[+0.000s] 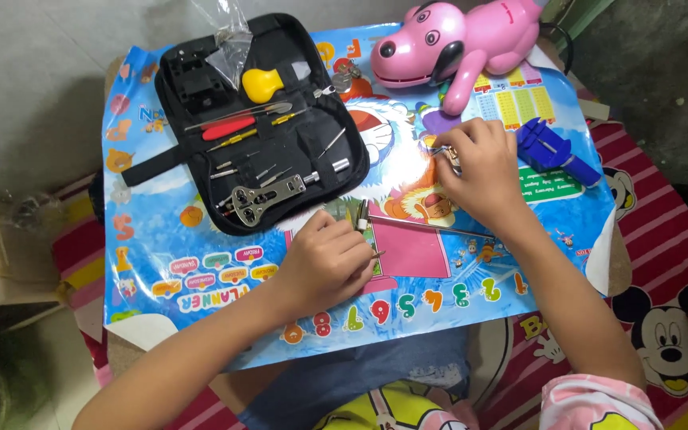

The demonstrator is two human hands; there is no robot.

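1. The desk (201, 302) was covered by a glossy blue sheet with cartoon animals, coloured numbers and a pink square; a striped red cartoon mat (662, 263) lay under it on the right.
2. A black zip-open tool case (201, 167) lay open on the upper left of the desk, with a clear plastic bag (228, 40) at its top edge.
3. A pink toy dog (455, 40) stood at the top of the desk, just above the right hand.
4. The left hand (324, 263) rested on the sheet just below the case, fingers curled shut on a small hammer (408, 225) near its head, with the thin metal handle running off to the right across the pink square.
5. The right hand (479, 171) was well apart from the left, fingers pinched on a small metal part (449, 153) at its fingertips; what the part was could not be told.
6. A blue plastic tool (555, 151) lay just right of the right hand.
7. Inside the case sat a grey metal wrench (268, 195) at the lower edge, nearest the left hand.
8. Above it were a yellow-knobbed tool (263, 82), a red-handled screwdriver (228, 127) and several loose thin pins.
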